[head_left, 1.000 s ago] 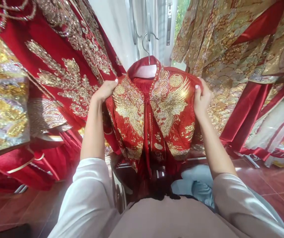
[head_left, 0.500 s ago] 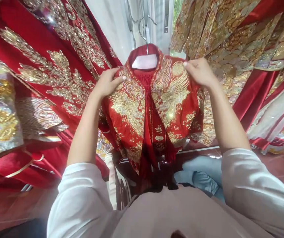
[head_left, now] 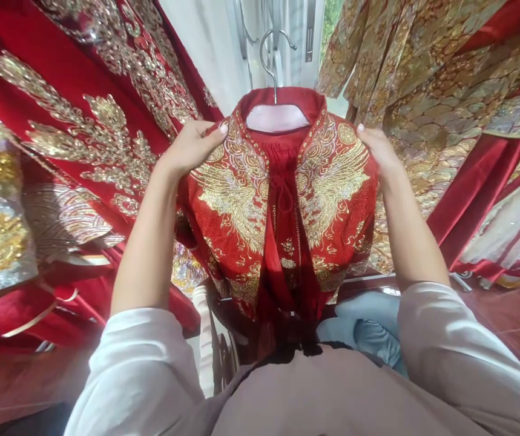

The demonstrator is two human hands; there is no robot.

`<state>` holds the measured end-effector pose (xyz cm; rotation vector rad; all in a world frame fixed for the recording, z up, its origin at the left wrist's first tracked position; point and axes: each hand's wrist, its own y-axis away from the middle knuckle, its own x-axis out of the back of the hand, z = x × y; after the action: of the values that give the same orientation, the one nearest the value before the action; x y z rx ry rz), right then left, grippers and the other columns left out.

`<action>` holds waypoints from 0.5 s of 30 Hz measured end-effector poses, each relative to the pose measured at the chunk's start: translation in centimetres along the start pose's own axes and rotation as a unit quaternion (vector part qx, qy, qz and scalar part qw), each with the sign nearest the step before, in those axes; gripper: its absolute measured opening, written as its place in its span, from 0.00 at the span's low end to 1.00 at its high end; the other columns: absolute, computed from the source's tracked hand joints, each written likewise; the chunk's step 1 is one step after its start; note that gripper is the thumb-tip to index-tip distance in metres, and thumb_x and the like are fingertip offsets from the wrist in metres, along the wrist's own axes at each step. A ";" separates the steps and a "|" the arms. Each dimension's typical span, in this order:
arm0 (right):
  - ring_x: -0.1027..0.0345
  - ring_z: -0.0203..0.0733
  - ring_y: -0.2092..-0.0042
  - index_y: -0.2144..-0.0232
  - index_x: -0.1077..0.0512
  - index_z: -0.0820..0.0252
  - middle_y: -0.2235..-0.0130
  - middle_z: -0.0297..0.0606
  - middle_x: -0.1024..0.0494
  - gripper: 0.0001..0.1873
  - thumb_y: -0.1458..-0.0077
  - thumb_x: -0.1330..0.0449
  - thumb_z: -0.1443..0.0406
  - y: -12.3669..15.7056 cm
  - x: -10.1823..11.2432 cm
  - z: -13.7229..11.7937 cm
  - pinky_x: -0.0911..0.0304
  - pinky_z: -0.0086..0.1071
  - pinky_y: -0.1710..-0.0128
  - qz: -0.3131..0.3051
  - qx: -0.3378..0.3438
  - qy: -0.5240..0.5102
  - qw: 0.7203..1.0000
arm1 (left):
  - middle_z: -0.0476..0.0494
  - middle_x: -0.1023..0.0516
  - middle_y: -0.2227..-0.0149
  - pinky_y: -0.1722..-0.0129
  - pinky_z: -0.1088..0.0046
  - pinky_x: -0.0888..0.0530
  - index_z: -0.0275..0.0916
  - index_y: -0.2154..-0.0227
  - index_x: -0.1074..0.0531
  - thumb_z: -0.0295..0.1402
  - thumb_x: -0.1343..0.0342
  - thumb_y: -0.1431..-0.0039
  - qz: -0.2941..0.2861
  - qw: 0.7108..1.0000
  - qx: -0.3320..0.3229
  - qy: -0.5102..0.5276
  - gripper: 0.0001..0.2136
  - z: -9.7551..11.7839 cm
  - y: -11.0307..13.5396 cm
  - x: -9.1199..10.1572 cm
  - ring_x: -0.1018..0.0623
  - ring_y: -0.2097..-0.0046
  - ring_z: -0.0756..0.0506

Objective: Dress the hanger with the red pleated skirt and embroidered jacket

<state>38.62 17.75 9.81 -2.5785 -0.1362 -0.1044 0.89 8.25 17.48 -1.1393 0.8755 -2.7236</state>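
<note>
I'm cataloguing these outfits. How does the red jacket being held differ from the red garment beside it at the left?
Motif: the red jacket has gold wing-like embroidery on both front panels; the red garment has glittering leafy sprays.
Support: the jacket, on a hanger, has the left hand and right hand at its shoulders; neither grips the garment.
Framing: the jacket's collar shows; the garment runs off the upper edge.
Both combine red cloth with metallic-looking decoration.

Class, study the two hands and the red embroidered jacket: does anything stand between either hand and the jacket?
Nothing visible does. The left hand and right hand each hold the red jacket directly at a shoulder, thumbs on its front. The metal hook rises at the collar, between the hands, blocking neither.
</note>
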 end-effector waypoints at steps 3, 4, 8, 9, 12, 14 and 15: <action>0.32 0.35 0.54 0.72 0.28 0.71 0.61 0.39 0.23 0.22 0.40 0.47 0.54 0.1 0.7 -1.2 0.39 0.30 0.55 -0.001 0.047 0.091 0.995 | 0.48 0.32 0.72 0.49 0.48 0.35 0.23 0.72 0.33 0.50 0.53 0.40 -0.108 0.988 0.107 -0.038 0.27 -0.2 0.0 0.0 0.27 0.60 0.48; 0.33 0.35 0.53 0.71 0.28 0.71 0.59 0.39 0.24 0.23 0.40 0.49 0.54 0.2 0.6 -1.8 0.41 0.30 0.53 0.015 0.059 0.135 0.989 | 0.46 0.31 0.71 0.49 0.45 0.37 0.21 0.71 0.33 0.51 0.53 0.40 -0.102 0.984 0.130 -0.062 0.28 -0.1 -0.1 -0.1 0.26 0.57 0.44; 0.39 0.45 0.45 0.58 0.30 0.74 0.51 0.50 0.29 0.24 0.36 0.55 0.57 2.8 -3.3 -3.8 0.49 0.41 0.43 0.178 0.074 0.316 0.929 | 0.37 0.28 0.59 0.44 0.38 0.47 0.18 0.59 0.34 0.51 0.48 0.42 0.075 0.976 0.125 -0.160 0.30 1.0 1.2 -2.9 0.33 0.45 0.31; 0.43 0.48 0.43 0.52 0.33 0.75 0.47 0.53 0.32 0.24 0.35 0.56 0.58 4.3 -5.1 -3.8 0.52 0.44 0.41 0.226 0.087 0.351 0.905 | 0.35 0.30 0.52 0.42 0.40 0.51 0.19 0.52 0.37 0.50 0.48 0.42 0.147 0.970 0.101 -0.165 0.31 1.3 2.2 -4.3 0.37 0.41 0.31; 0.61 0.53 0.34 0.41 0.43 0.71 0.37 0.54 0.49 0.27 0.37 0.53 0.59 11.1 -10.7 -1.6 0.62 0.52 0.38 0.314 0.121 0.423 0.841 | 0.30 0.47 0.37 0.35 0.53 0.58 0.26 0.39 0.52 0.48 0.50 0.41 0.344 0.922 0.023 -0.177 0.36 1.4 7.2 -10.9 0.50 0.34 0.38; 0.66 0.59 0.34 0.40 0.44 0.69 0.36 0.55 0.54 0.32 0.42 0.47 0.57 16.3 -13.6 1.7 0.64 0.59 0.39 0.282 0.089 0.454 0.840 | 0.26 0.51 0.36 0.35 0.52 0.62 0.27 0.40 0.50 0.50 0.43 0.49 0.358 0.911 0.060 -0.195 0.42 0.3 11.7 -16.0 0.55 0.33 0.34; 0.66 0.62 0.34 0.41 0.44 0.69 0.36 0.57 0.56 0.34 0.45 0.44 0.57 18.6 -14.4 3.7 0.64 0.62 0.40 0.243 0.061 0.460 0.852 | 0.23 0.51 0.36 0.36 0.47 0.62 0.27 0.41 0.47 0.50 0.41 0.52 0.332 0.916 0.098 -0.201 0.42 -0.6 13.9 -18.2 0.54 0.34 0.31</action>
<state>26.74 2.89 -4.54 -2.0838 0.8226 -1.0609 11.55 1.71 -1.77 -1.0519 0.7306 -1.8925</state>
